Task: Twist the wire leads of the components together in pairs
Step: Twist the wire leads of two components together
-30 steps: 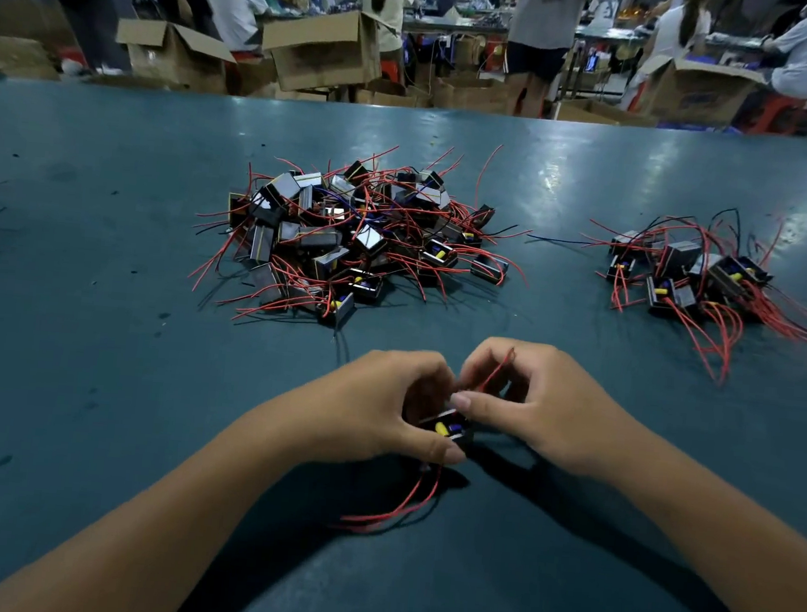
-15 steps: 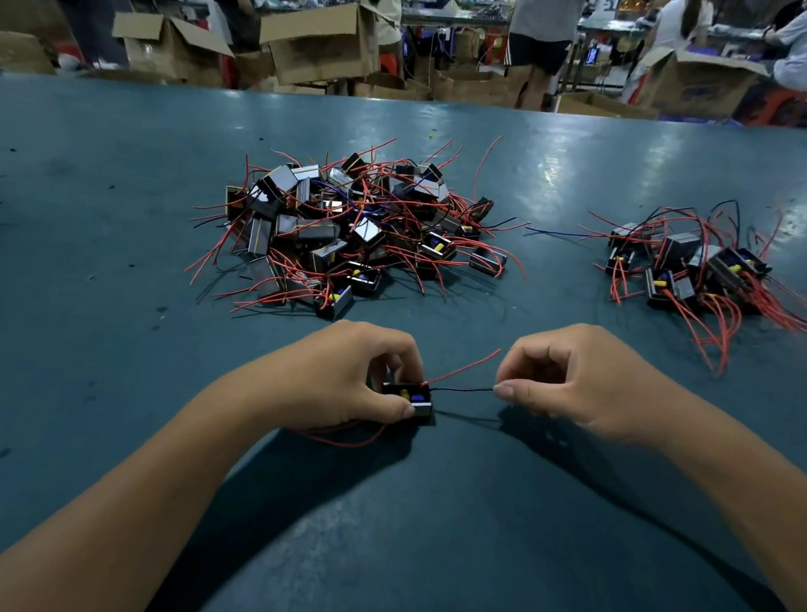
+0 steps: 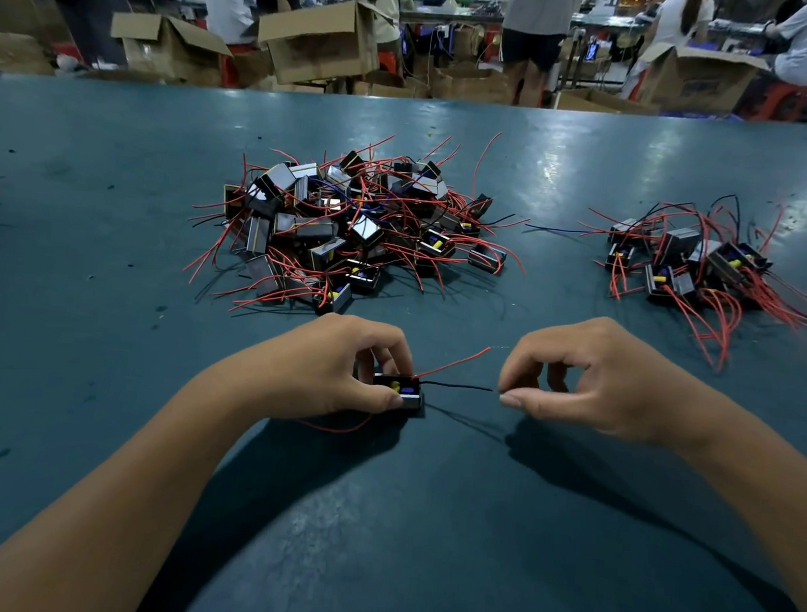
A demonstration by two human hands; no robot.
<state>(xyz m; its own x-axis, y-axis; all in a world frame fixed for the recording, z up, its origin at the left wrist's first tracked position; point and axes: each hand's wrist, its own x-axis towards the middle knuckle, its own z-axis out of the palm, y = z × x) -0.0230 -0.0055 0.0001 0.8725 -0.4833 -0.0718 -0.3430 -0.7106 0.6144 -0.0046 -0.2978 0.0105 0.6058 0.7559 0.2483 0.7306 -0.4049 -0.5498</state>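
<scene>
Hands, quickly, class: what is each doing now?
Left hand: grips the small black boxy component.
Right hand: pinches the thin black wire lead.

On the table (image 3: 93,376), a large pile of components (image 3: 350,228) is lying straight ahead, and a smaller pile (image 3: 687,272) is sitting well apart to its right. Nearer the person, the left hand (image 3: 337,368) is holding one component (image 3: 399,393) down on the table, with its leads (image 3: 458,386) reaching rightward to the right hand (image 3: 595,376). Cardboard boxes (image 3: 317,44) are standing behind the table's far edge.
</scene>
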